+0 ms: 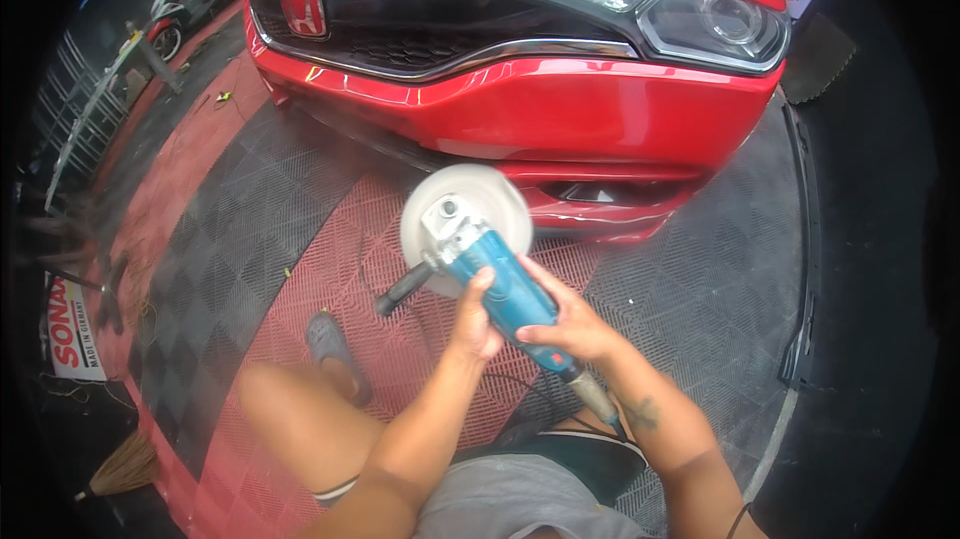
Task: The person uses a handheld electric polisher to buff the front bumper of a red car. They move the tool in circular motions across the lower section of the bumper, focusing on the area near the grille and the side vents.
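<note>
A textured floor of red and dark-grey tiles (240, 199) is laid in broad bands; at left, a silver tubular-metal rack (98, 97), a red-and-white scooter (165, 21) and a straw-coloured broom (125, 464) are seen.

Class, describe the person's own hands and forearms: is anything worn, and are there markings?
The left hand and right hand are bare, without gloves. Both the left forearm and right forearm show no sleeve. The right forearm bears a dark, tattoo-like mark, its design too blurred to make out.

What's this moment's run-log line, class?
left hand: holding blue polisher; right hand: holding polisher; white pad: by red bumper, contact unclear; side handle: unheld
</note>
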A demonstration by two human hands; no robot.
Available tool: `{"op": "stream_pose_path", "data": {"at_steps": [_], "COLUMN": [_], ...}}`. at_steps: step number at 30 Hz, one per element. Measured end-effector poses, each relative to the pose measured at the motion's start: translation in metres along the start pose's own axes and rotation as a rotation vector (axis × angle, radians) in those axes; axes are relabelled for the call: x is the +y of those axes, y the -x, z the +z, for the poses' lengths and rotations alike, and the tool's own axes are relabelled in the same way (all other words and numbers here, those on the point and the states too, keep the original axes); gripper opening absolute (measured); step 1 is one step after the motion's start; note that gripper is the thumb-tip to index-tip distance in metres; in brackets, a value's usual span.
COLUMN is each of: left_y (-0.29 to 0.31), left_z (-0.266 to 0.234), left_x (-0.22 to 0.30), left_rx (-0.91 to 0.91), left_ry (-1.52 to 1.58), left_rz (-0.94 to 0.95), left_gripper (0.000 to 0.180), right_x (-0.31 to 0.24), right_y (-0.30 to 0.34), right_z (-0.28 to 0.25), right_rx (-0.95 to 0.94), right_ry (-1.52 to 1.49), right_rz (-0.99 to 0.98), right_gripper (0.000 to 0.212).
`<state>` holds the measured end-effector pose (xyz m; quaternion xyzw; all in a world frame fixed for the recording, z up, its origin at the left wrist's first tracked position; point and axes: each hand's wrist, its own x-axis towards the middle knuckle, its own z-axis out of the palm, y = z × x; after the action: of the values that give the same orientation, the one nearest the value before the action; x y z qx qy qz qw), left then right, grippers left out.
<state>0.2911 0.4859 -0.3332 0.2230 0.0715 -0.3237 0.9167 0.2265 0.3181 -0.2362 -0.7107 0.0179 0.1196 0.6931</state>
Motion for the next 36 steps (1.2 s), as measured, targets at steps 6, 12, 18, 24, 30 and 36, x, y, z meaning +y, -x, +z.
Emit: {"op": "stream_pose_path", "data": {"at_steps": [6, 12, 18, 24, 30, 36], "left_y": [0.003, 0.007, 0.006, 0.013, 0.007, 0.002], "left_z": [-0.012, 0.035, 0.041, -0.008, -0.047, -0.068], "left_x": [0.009, -0.033, -0.077, -0.057, -0.018, 0.006], "left_rx": [0.07, -0.136, -0.215, -0.143, -0.046, 0.049], "left_ry": [-0.014, 0.035, 0.066, 0.095, 0.067, 0.089], "left_rz": [0.012, -0.22, -0.217, -0.226, -0.095, -0.092], "left_gripper": [0.089, 0.09, 0.081, 0.088, 0.092, 0.091], "right_x": [-0.005, -0.035, -0.035, 0.009, 0.036, 0.046], "right_y": [-0.016, 0.051, 0.083, 0.05, -0.008, -0.04], "right_z": [0.008, -0.035, -0.062, -0.039, -0.014, 0.005], "right_rx": [-0.042, 0.084, 0.119, 0.031, -0.086, -0.121], "right_ry": [0.08, 0.2, 0.224, 0.245, 0.234, 0.11], "right_rz": [0.063, 0.085, 0.178, 0.155, 0.098, 0.161], "right_gripper": [0.119, 0.126, 0.127, 0.126, 0.121, 0.121]}}
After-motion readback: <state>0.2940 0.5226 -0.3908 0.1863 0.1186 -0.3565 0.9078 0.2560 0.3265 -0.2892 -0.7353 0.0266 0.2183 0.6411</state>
